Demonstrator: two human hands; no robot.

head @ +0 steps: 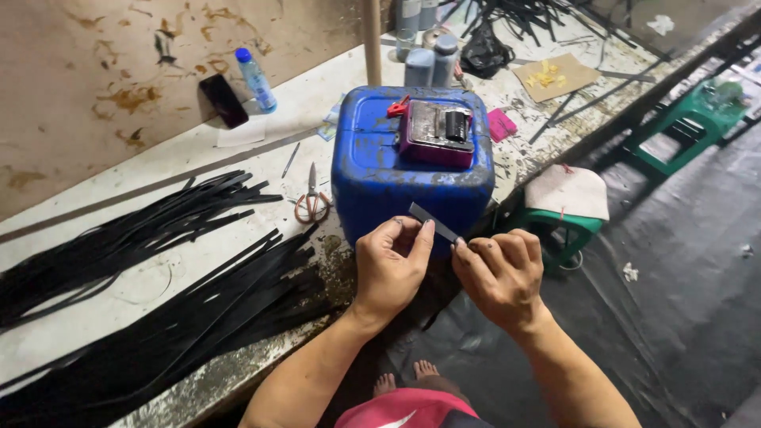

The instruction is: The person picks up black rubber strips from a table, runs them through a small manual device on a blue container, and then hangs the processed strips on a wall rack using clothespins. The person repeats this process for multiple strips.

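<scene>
My left hand (390, 265) and my right hand (499, 273) together pinch a short dark strap piece (432, 222), held up in front of a blue plastic jerrycan (380, 170). The strap's free end sticks up and to the left above my fingers. On top of the can sits a small maroon metal device (438, 133) with a black roller and a red lever. Long black straps (158, 277) lie in piles on the bench to my left.
Orange-handled scissors (312, 202) lie on the white bench (293, 103) beside the can. Behind are a blue-capped bottle (255, 78), a dark phone (223, 100), grey containers (432, 63) and a pink item (500, 124). Green stools (567, 210) stand right, on dark floor.
</scene>
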